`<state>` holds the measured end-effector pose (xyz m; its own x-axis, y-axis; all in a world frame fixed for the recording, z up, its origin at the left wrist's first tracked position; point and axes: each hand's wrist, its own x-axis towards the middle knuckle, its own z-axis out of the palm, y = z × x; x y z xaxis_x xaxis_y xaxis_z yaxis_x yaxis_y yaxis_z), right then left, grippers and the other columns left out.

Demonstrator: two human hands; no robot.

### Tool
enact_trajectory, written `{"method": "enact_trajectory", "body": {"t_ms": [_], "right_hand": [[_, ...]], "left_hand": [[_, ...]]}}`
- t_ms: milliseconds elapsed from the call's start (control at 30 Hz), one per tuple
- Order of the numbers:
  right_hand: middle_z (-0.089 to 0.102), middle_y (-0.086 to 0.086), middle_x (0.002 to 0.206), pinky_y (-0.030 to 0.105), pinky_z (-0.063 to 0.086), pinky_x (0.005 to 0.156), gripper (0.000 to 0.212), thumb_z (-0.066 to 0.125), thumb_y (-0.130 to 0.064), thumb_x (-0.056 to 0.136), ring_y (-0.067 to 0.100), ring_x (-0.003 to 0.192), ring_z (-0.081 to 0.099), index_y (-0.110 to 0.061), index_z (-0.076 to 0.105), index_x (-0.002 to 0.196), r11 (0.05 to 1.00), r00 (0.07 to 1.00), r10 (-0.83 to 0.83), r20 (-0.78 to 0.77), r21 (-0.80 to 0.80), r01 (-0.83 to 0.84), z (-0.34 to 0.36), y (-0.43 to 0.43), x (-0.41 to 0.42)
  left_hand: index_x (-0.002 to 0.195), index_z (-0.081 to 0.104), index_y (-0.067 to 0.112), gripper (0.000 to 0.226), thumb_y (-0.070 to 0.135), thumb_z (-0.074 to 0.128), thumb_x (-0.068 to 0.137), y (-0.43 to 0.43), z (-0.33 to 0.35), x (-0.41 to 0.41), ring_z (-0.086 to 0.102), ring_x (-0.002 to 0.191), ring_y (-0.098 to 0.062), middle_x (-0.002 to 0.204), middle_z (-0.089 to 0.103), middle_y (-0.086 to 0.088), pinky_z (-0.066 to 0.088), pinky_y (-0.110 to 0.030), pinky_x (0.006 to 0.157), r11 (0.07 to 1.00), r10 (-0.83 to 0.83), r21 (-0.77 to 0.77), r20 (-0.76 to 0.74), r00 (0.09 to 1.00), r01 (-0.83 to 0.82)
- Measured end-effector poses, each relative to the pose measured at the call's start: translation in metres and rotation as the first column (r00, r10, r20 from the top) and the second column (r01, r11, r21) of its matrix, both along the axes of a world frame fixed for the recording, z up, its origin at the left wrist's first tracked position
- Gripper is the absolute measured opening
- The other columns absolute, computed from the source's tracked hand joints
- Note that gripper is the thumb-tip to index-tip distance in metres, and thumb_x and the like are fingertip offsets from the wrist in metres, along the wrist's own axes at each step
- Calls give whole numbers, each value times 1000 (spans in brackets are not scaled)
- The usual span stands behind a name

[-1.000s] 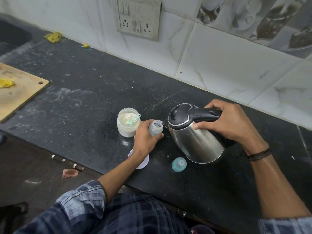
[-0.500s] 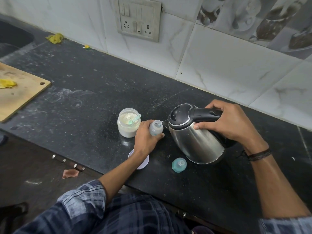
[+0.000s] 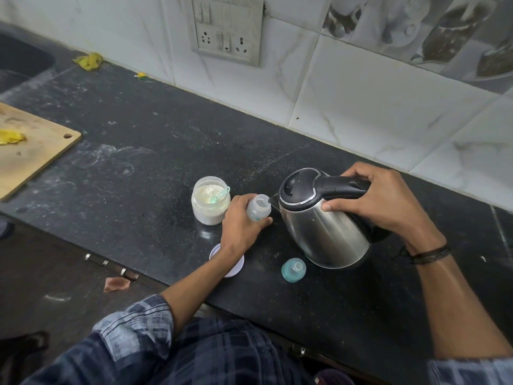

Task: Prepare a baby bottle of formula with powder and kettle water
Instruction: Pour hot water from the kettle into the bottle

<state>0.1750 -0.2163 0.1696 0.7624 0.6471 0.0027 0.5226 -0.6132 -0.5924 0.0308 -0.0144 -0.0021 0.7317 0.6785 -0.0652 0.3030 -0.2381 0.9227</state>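
Water kettle (image 3: 322, 218) of steel, tilted with its spout at the mouth of the open baby bottle (image 3: 258, 209), is held by the right hand (image 3: 388, 204), whose fingers wrap the black handle. The left hand (image 3: 241, 223) is closed around the bottle, which stands near the front edge of the dark counter (image 3: 138, 162). Just left of the bottle stands an open jar (image 3: 210, 201) of white powder with a teal scoop (image 3: 220, 194) in it. The jar's white lid (image 3: 230, 262) lies at the front edge under the left wrist, and the bottle's teal nipple cap (image 3: 293, 269) rests just in front of the kettle. A wooden cutting board (image 3: 30, 151) sits at the counter's left end.
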Motion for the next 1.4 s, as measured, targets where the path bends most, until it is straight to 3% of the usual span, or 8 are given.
{"method": "enact_trajectory", "body": {"t_ms": [567,1067,1133,1300,1400], "right_hand": [[72,-21,82,41,56,74,60,87,-77,46,3,75,66,-42,69,90,1000,1000,9,20,-1,-9,-1,0,-1],[76,-17,86,38,54,76,65,89,-79,44,6,78,70,-37,71,91,995,1000,16,-8,98,-15,-6,-13,6],[76,-16,86,35,52,72,65,91,-76,45,6,78,70,-34,72,90,993,1000,19,-11,117,-18,-7,-17,7],[77,-16,86,10,47,66,60,95,-65,45,1,77,70,-32,73,89,981,999,-19,-44,191,27,-12,-32,10],[77,-14,88,9,49,68,60,96,-68,45,0,78,70,-34,72,88,965,995,-83,-47,244,92,-18,-49,8]], "left_hand": [[121,65,30,57,27,92,71,-3,2,-1,60,106,-8,118,57,14,50,-34,97,1000,-12,-3,4,1000,12],[118,63,35,55,30,92,71,-6,5,4,61,108,-11,117,57,15,51,-42,101,999,-36,-22,21,999,36],[117,62,35,55,31,92,71,-6,5,4,61,110,-12,117,57,15,51,-43,101,999,-40,-26,23,999,41],[114,59,39,56,31,93,70,-8,6,5,62,111,-11,118,59,16,52,-41,101,998,-45,-42,29,999,46],[114,58,40,57,31,94,70,-11,5,5,62,110,-9,113,59,22,52,-36,100,997,-56,-52,22,998,57]]}}
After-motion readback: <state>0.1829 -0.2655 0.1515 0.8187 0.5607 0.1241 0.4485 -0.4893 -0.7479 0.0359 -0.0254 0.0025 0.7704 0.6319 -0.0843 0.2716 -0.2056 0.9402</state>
